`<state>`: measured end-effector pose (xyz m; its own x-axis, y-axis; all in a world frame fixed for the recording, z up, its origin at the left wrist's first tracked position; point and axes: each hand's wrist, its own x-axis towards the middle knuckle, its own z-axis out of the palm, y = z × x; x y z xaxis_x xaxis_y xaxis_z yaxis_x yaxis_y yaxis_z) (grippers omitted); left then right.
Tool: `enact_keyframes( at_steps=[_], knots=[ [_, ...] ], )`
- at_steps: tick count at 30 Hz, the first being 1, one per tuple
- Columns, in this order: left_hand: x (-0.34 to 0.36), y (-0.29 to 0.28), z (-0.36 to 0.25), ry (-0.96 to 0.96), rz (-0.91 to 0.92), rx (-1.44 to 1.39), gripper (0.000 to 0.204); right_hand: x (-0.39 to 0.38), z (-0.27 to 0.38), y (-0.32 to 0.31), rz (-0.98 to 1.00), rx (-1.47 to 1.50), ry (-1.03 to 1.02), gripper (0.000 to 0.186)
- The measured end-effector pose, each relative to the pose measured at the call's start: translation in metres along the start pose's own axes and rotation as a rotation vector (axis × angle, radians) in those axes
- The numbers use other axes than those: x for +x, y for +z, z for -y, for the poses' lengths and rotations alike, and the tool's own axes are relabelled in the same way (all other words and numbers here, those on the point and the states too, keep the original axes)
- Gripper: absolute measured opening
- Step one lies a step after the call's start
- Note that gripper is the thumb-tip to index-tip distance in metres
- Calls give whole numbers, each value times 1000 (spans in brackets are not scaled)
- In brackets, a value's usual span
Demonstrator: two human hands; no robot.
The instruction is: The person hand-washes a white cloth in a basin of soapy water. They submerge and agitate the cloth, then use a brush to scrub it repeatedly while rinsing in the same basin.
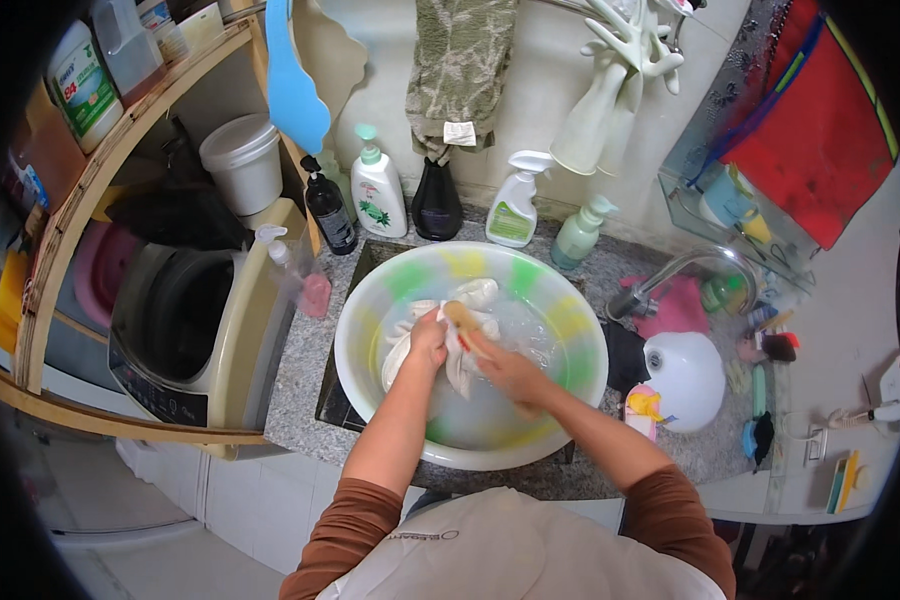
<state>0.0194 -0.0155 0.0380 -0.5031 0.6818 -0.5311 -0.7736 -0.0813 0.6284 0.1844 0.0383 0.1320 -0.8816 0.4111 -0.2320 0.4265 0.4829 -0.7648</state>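
A large basin (348, 345) with green and yellow patches holds cloudy, soapy water. Bunched white cloth (397, 362) lies partly in that water and partly lifted above it. My left hand (428, 340) is closed around a raised fold of the cloth, left of the basin's middle. From the right, my right hand (518, 378) grips the handle of a tan scrubbing brush (460, 316), whose head rests against the cloth beside my left fingers. The brush's bristles are hidden from view.
Behind the basin stand several bottles, among them a white pump bottle (378, 195) and a spray bottle (516, 205). A faucet (690, 275) arches at the right, near a white rounded bowl (692, 385). An open washing machine (175, 330) stands left, by a wooden shelf (36, 300).
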Motion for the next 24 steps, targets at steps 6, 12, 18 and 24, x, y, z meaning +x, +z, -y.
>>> enact_keyframes(
  at_steps=[6, 12, 18, 24],
  knots=[
    [-4, 10, 11, 30, -60, -12, 30, 27, 34, 7, -43, -55, 217, 50],
    [21, -16, 17, 41, 3, -87, 27, 13, 48, 17, -12, -110, 205, 52],
    [-36, 25, -20, 6, 67, -20, 43, 72, -70, -9, -243, -32, 29, 51],
    [-19, 8, -30, -53, 136, -273, 36, 35, -107, -12, 136, -416, 528, 62]
  ],
)
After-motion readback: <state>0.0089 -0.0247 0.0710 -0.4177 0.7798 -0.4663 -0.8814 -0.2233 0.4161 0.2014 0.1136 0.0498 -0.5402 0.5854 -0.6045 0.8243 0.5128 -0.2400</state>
